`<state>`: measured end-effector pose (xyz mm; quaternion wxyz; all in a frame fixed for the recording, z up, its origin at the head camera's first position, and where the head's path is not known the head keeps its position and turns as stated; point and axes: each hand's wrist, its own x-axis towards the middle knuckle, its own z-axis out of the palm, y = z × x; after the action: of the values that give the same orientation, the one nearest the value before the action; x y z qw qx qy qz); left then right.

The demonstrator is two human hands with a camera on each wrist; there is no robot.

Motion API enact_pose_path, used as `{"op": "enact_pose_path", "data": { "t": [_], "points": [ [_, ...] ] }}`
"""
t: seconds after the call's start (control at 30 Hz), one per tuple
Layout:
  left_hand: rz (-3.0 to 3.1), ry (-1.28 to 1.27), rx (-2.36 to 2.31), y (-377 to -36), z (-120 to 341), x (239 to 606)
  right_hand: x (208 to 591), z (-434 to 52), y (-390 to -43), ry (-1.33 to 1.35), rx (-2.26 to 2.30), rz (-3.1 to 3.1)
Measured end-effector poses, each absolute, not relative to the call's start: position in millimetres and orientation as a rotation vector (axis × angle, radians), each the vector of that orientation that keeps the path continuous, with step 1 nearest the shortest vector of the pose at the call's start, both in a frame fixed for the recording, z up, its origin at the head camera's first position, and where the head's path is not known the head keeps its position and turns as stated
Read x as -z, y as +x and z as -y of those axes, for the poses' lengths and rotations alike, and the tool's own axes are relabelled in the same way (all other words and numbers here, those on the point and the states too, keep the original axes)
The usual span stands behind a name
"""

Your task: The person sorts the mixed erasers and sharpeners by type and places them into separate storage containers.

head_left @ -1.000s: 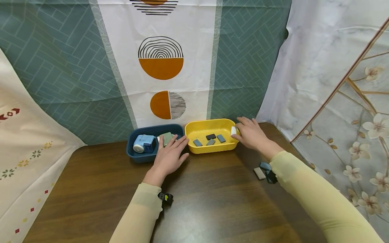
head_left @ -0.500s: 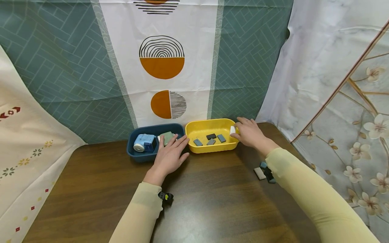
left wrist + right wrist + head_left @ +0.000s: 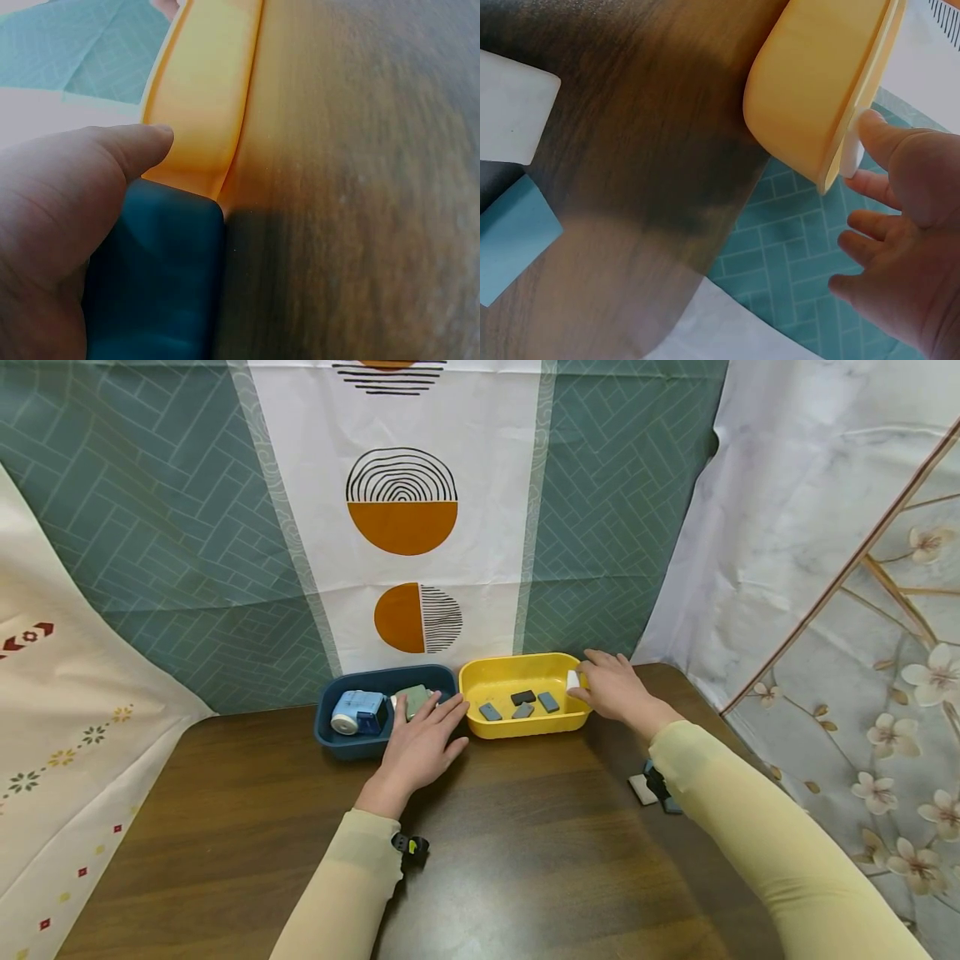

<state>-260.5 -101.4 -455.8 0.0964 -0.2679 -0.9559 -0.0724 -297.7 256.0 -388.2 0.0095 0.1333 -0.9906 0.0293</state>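
Right hand (image 3: 613, 687) pinches white block (image 3: 573, 681), long axis near-vertical in head view; left hand (image 3: 418, 747) lies splayed over blue bin (image 3: 358, 751).

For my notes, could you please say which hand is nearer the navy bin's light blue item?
Left: the left hand lies just right of the light blue item; the right hand is farther, at the right end of the yellow bin.

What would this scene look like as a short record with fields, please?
Left hand: spread over the right end of the navy bin
Right hand: pinches a white block at the right end of the yellow bin
Inside yellow bin: one black block, three blue-gray blocks
Inside navy bin: light-blue item, green item partly covered
Table: loose blocks beside the right sleeve
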Motion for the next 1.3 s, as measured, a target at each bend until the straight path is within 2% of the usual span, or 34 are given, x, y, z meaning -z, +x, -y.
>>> {"op": "enact_pose_path", "data": {
  "t": [0.6, 1.3],
  "points": [
    [2.840, -0.797, 0.222, -260.1, 99.5, 454.4, 389.9, -262.3, -299.2, 0.429, -0.145, 3.104],
    [2.837, -0.791, 0.215, -260.3, 101.2, 455.3, 392.7, -277.1, -274.6, 0.481, -0.170, 3.005]
  ]
}}
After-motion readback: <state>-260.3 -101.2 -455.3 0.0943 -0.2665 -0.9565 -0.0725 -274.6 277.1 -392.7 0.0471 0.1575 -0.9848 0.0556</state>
